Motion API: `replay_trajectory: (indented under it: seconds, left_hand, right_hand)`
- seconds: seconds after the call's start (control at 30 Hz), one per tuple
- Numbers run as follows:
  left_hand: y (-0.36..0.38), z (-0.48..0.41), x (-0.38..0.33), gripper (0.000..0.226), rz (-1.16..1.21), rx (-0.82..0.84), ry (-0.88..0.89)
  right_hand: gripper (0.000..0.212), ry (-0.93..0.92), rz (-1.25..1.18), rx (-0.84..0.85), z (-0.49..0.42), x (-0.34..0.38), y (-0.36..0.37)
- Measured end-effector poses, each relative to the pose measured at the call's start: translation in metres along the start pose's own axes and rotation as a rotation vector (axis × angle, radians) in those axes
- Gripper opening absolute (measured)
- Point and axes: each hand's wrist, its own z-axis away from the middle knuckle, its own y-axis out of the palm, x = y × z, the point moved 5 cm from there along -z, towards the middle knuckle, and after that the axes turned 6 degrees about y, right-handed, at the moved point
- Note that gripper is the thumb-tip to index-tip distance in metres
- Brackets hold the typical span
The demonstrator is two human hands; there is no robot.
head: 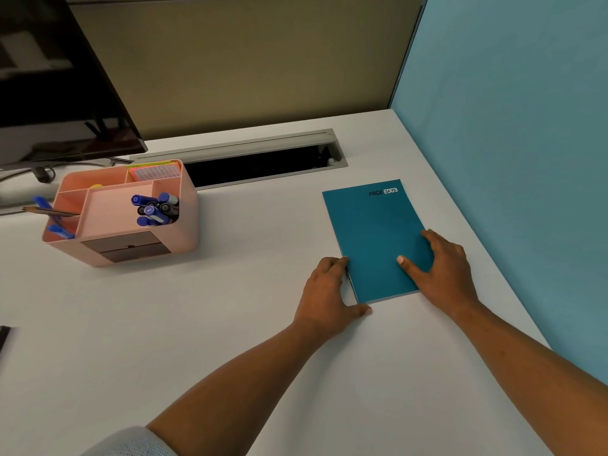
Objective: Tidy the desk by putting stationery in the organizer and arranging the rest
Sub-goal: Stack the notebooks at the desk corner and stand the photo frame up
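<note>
Noting 1 teal notebook (371, 238) flat on the white desk (230, 324), cover up, near the blue partition (510, 126) on the right. Finding the left hand (325, 291) set against the notebook's left edge at the near corner, fingers loosely bent and touching that edge, thumb on the desk by the corner, clasping nothing. Finding the right hand (441, 264) laid on the cover's near right part, fingers straight and spread, nothing grasped. Logging a pink organizer (189, 212) well apart to the left, upright, with 2 dark drawers (128, 246) in front. Logging blue and black pens (154, 209) upright in its front right compartment, sticky notes (156, 171) in a rear compartment, a pencil (49, 210) leaning out of the left compartment. Observing a dark monitor (49, 77) at far left and a cable slot (256, 166) along the desk's rear.
</note>
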Motion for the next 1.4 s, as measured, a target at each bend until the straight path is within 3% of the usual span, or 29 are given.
replay_trajectory:
  seconds: [0.13, 0.33, 0.43, 0.7, 0.83, 1.17, 1.4]
  left_hand:
    - [-0.003, 0.009, 0.005, 0.105, 0.005, 0.035, -0.007]
    - [-0.034, 0.058, 0.036, 0.100, -0.191, -0.074, -0.005]
    - [-0.055, 0.095, 0.064, 0.090, -0.314, -0.133, -0.002]
    - [-0.109, 0.198, 0.128, 0.078, -0.455, -0.170, -0.023]
    - [-0.148, 0.247, 0.156, 0.078, -0.479, -0.113, -0.039]
    - [-0.332, 0.337, 0.263, 0.121, -0.688, 0.051, -0.098]
    - [-0.380, 0.328, 0.308, 0.138, -0.680, 0.151, -0.237]
  right_hand:
    - [0.078, -0.013, -0.055, -0.033, 0.015, 0.002, -0.007]
    - [0.048, -0.249, -0.180, -0.125, 0.075, 0.034, -0.014]
    - [0.043, -0.356, -0.139, -0.073, 0.116, 0.057, 0.007]
    - [0.052, -0.556, -0.035, 0.238, 0.212, 0.128, 0.099]
    - [0.054, -0.602, -0.011, 0.260, 0.238, 0.170, 0.127]
    - [0.048, -0.606, -0.138, 0.372, 0.306, 0.281, 0.174]
    - [0.047, -0.682, -0.059, 0.457, 0.342, 0.345, 0.184]
